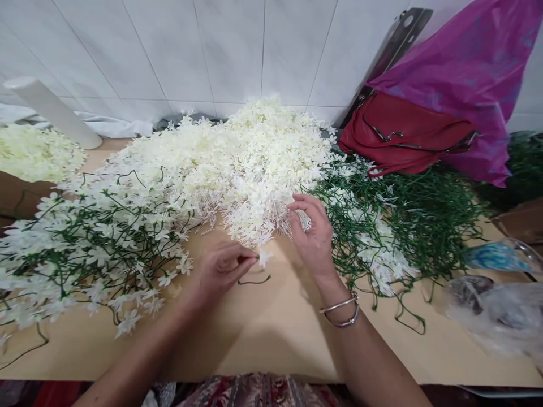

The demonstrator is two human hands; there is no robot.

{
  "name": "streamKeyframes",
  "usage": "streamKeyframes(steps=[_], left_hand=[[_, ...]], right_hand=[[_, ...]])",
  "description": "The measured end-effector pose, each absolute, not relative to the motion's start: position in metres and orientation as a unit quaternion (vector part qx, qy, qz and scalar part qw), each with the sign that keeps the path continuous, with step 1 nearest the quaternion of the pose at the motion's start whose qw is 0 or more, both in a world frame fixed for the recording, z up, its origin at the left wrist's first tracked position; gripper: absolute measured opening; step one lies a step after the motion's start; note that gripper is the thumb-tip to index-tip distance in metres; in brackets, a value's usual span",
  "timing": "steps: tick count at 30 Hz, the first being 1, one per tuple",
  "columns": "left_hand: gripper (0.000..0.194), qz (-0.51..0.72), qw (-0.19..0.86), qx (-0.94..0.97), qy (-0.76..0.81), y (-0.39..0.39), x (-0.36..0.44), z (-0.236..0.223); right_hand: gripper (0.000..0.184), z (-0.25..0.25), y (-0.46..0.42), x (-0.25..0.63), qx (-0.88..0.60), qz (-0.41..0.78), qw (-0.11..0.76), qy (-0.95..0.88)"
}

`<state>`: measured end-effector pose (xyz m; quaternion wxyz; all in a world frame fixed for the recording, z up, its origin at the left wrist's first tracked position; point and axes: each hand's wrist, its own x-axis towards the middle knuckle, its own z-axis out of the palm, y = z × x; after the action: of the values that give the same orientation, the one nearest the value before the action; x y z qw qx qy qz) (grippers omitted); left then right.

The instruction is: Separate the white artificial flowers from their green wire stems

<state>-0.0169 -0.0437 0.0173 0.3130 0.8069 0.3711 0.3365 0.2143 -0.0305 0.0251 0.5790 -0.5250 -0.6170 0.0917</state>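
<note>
White blossom (pixel 264 259) at the centre of the action, just beyond the left hand (pixel 220 270), over the middle of the table (pixel 271 336)! That hand is drawn into a tight pinch, thumb and forefinger closed on a bit of green right beside the petals. Below it runs a green stem (pixel 255 282); whether it joins the pinched piece, I can't tell. Over to the right hand (pixel 314 240): fingers curved, thumb apart from them, a gap between, at the near edge of the big heap of loose blossoms (pixel 263 150).

How far along? On the left lies a broad pile of stemmed flowers (pixel 106 232), white heads tangled with green, which looks like the finished share. Plenty appears left: that loose heap stretches back towards the wall, and a thick tangle of bare stems (pixel 436 203) sprawls on the right, some white pieces among it. Well short of done, I'd judge.

Now the surroundings: a smooth tan tabletop, pale tiled wall (pixel 233 51) behind. A red handbag (pixel 407 133) rests at the back right against a purple plastic bag (pixel 479 79), a clear plastic bag (pixel 504 314) sits near the right edge, and a white tube (pixel 57 113) leans at back left.
</note>
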Motion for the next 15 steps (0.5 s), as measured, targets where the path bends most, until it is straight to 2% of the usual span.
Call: streamKeyframes(steps=[5,11,15], left_hand=[[0.018,0.224,0.291,0.864,0.345,-0.055,-0.041,0.014],[0.017,0.307,0.237,0.825,0.412,-0.038,-0.026,0.013],[0.011,0.332,0.176,0.817,0.438,-0.017,-0.013,0.001]], right_hand=[[0.015,0.019,-0.03,0.217,-0.547,0.117,0.491,-0.668],[0.015,0.018,-0.035,0.212,-0.511,0.171,0.291,-0.791],[0.017,0.017,-0.031,0.214,-0.53,0.172,0.273,-0.784]])
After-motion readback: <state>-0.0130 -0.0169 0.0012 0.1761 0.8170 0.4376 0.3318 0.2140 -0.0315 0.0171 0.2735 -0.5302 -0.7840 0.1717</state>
